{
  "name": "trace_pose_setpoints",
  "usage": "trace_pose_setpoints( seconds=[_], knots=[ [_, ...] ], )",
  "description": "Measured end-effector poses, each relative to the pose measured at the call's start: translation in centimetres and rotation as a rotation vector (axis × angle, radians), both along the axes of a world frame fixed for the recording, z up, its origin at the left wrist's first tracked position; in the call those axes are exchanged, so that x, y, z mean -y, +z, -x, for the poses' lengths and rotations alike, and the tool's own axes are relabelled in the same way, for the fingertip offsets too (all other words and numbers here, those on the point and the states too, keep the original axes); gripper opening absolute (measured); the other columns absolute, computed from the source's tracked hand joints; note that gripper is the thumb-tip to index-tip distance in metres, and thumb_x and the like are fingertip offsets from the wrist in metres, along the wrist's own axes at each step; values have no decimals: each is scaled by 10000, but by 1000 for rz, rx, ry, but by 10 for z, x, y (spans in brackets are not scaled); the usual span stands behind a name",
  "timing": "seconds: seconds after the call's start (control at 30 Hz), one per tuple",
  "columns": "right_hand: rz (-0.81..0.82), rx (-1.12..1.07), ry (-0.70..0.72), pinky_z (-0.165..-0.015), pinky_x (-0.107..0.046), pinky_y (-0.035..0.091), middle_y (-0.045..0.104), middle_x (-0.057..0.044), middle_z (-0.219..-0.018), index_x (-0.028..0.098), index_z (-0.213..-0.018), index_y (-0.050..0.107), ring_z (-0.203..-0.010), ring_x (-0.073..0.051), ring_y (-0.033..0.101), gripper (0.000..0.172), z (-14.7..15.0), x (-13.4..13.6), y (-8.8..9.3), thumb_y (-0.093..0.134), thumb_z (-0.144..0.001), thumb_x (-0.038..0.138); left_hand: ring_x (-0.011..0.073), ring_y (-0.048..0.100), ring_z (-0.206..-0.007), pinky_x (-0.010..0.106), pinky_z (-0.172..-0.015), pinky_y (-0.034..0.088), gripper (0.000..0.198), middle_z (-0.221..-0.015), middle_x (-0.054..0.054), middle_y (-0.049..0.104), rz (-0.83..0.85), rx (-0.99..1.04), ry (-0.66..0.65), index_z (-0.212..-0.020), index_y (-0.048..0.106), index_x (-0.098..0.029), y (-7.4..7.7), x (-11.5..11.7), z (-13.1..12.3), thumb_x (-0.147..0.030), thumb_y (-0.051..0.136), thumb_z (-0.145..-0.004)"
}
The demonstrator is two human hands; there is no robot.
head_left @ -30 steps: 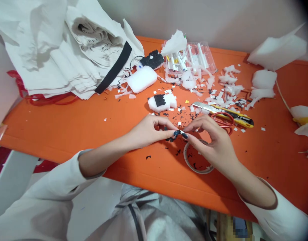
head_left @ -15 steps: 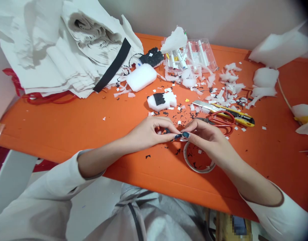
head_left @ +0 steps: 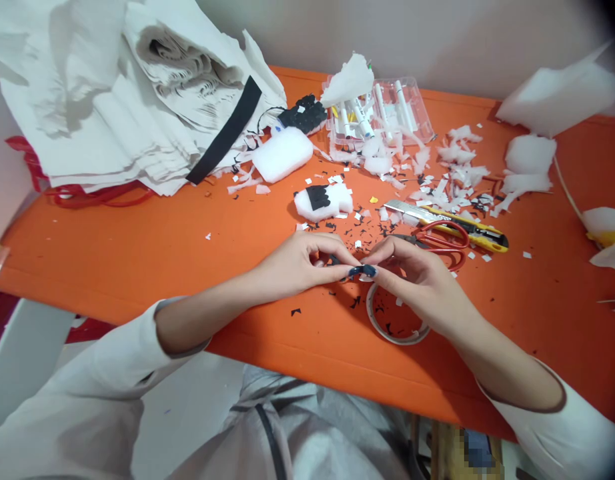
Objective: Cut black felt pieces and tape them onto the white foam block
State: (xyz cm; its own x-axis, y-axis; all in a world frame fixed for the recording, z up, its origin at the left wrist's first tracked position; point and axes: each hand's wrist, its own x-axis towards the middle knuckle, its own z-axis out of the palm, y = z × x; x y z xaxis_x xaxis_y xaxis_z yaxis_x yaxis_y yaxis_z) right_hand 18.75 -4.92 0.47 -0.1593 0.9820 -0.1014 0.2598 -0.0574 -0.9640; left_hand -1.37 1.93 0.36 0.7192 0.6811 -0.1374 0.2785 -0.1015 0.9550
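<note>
Fingertips of my left hand (head_left: 312, 262) and my right hand (head_left: 410, 270) meet in a pinch above the orange table (head_left: 267, 333). What they hold between them is small and mostly hidden; a bit of black and white shows at the tips. Below my right hand lies a roll of tape (head_left: 371, 313), partly covered by it. Just beyond the hands sits a white foam piece (head_left: 312, 212) with a black scalloped strip (head_left: 317, 197) on it. Red-handled scissors (head_left: 462, 257) lie behind my right hand, beside a yellow box cutter (head_left: 487, 237).
Black and white scraps (head_left: 355, 303) are strewn around. A white foam block (head_left: 282, 155), a black strip (head_left: 225, 130) and a big stack of white sheets (head_left: 112, 133) lie on the left. A clear case (head_left: 422, 110) of markers stands at the back; foam pieces (head_left: 530, 155) lie right.
My fingertips have shifted very slightly, the right thumb moving a little left toward the left thumb. Everything else looks the same.
</note>
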Motion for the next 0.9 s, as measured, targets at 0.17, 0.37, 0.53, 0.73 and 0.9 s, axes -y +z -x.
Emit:
trace_pose_setpoints(
  seconds=[0.17,0.37,0.53,0.73,0.9],
  knots=[
    [8,-39,13,-729,-288,480,659,-10,-840,202,-845,637,-784,-158,610,80,-3,0,-1,653,-862,278,92,541,-668,214,-596,385,135,-796,22,646,11,28,-13,-868,757,-172,-2,-1,0,-262,664,-830],
    [5,-33,12,-669,-271,489,669,-12,-821,199,-829,642,-742,-150,616,69,-2,1,1,652,-855,262,107,584,-713,219,-647,430,113,-810,33,670,45,51,-14,-852,753,-163,-3,-2,0,-235,670,-823],
    [-35,39,11,-751,-299,511,695,-35,-928,213,-917,662,-846,-178,647,116,-7,-2,7,587,-897,300,96,580,-673,216,-624,453,128,-806,29,659,113,51,20,-837,739,-148,-2,-2,-1,-260,680,-815],
    [-253,885,-26,-807,-375,481,673,-70,-965,240,-960,660,-908,-246,623,128,-69,-13,18,586,-857,259,101,585,-621,213,-561,470,200,-760,33,656,231,-22,66,-879,712,-126,-3,-2,-2,-310,662,-818],
    [-287,1175,157,-751,-398,477,639,-132,-994,188,-1025,610,-911,-305,614,230,-101,-11,7,591,-829,306,79,574,-638,186,-592,448,130,-754,6,668,98,-3,74,-854,694,-144,-3,-3,-1,-257,631,-842]
  ],
)
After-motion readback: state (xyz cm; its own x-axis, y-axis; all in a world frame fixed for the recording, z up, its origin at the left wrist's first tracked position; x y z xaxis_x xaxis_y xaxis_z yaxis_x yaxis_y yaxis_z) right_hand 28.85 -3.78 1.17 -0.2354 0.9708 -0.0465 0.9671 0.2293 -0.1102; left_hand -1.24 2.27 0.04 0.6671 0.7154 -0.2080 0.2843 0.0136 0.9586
